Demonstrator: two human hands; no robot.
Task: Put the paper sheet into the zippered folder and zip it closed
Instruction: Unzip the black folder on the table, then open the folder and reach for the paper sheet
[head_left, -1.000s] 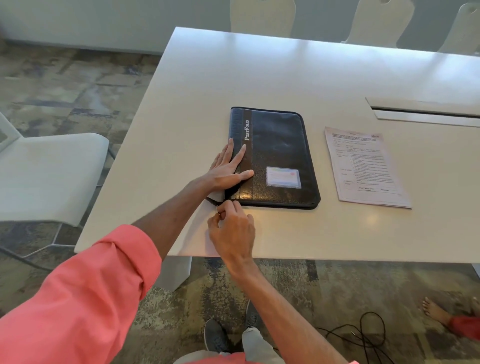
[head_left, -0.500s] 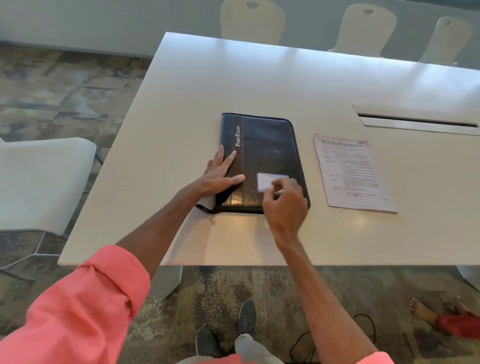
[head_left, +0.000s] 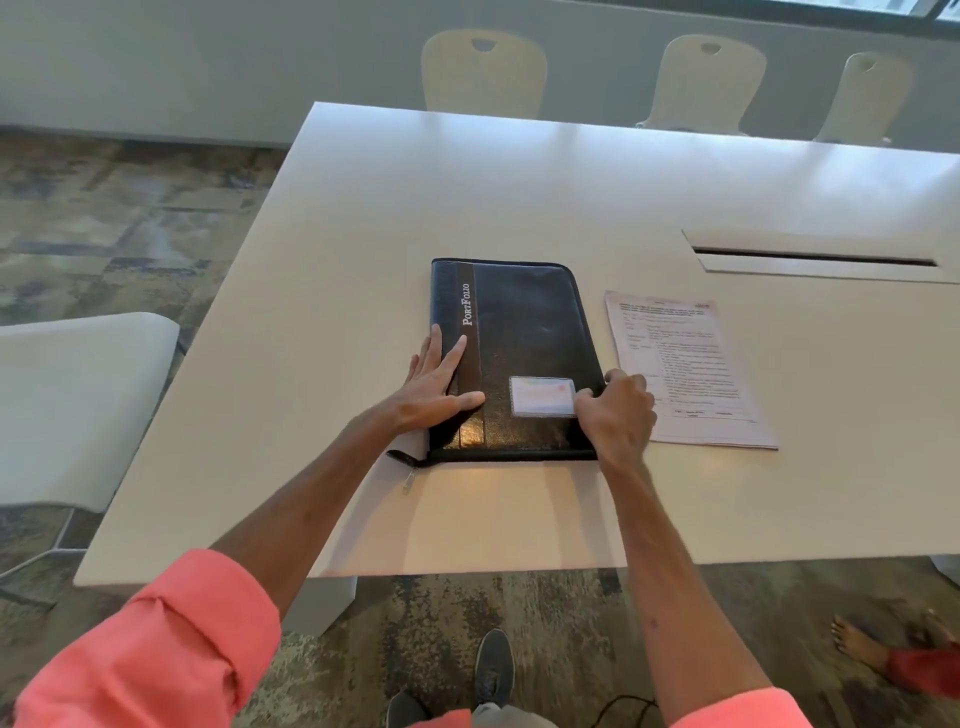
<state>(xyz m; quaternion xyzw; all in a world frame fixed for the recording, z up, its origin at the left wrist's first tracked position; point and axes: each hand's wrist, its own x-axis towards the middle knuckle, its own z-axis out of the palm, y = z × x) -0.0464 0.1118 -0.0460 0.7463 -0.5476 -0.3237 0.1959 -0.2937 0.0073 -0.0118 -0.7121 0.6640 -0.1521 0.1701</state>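
Black zippered folder (head_left: 519, 358) pinned by flat, open left hand (head_left: 434, 387); right hand (head_left: 615, 410) curled on its edge, apparently lifting the cover, paper sheet (head_left: 685, 374) just beyond.

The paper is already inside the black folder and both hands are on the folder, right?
Not quite. The paper sheet lies on the table, right of the black folder, as the head view shows. The left hand and right hand are on the folder.

Three pale chairs (head_left: 483, 73) line the white table's (head_left: 519, 171) far side.
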